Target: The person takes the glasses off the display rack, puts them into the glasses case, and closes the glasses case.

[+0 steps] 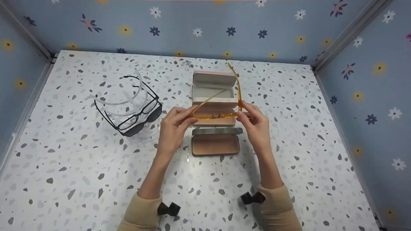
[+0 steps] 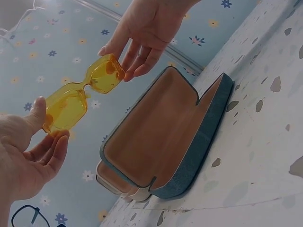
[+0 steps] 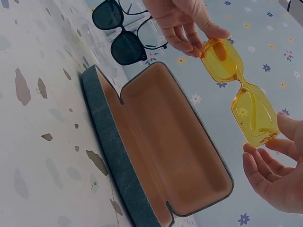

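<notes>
A pair of yellow translucent sunglasses (image 1: 229, 115) is held up over the open cases, its temples unfolded and pointing toward the back wall. My left hand (image 1: 171, 131) pinches the left end of the frame between thumb and fingers. At the other end my right hand (image 1: 258, 128) pinches the frame by the hinge. Both yellow lenses (image 2: 68, 111) show in the left wrist view. Below and nearer me, a blue-green glasses case (image 3: 161, 142) with a tan lining stands open. Behind it are a pinkish open case (image 1: 215, 122) and a pale open case (image 1: 214, 78).
Left of the cases, black-framed glasses (image 1: 138, 117) and dark sunglasses (image 3: 128, 47) sit on a clear plastic stand (image 1: 122, 102). The speckled table (image 1: 305, 160) is bounded by flowered panels (image 1: 208, 32) at the back and sides.
</notes>
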The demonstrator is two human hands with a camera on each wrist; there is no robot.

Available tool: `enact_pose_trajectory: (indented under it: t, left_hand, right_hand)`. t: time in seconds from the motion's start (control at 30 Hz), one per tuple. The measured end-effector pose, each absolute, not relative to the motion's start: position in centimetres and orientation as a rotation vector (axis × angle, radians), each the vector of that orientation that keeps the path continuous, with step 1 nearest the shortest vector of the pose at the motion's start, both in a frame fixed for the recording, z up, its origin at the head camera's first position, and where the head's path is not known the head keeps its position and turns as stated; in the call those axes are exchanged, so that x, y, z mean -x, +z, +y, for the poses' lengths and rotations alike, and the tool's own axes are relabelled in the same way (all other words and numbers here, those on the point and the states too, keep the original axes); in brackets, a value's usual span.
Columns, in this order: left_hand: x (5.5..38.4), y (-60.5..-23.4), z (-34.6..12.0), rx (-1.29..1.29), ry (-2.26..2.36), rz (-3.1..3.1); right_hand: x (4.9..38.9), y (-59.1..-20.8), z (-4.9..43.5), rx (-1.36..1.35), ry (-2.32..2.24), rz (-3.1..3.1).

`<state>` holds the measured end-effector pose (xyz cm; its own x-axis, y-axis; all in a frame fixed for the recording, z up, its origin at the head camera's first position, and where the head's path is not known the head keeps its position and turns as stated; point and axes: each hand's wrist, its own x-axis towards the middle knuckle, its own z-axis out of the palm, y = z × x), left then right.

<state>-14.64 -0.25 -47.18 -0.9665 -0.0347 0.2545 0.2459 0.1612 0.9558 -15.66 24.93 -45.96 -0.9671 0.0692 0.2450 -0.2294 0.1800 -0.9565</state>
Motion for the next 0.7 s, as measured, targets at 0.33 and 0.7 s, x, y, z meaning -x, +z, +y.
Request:
enact_pose_trajectory:
  t: [0.33,0.7]
  left_hand:
    - [14.67,-47.18,-0.38,0.241,-1.965,-2.163]
    - [14.79,-47.33,-0.52,0.299,-1.981,-2.1]
  right_hand:
    - [15.74,-46.04,24.94,-0.157,1.881,-2.225]
    - [15.8,-45.88,25.06,-0.195,1.905,-2.234]
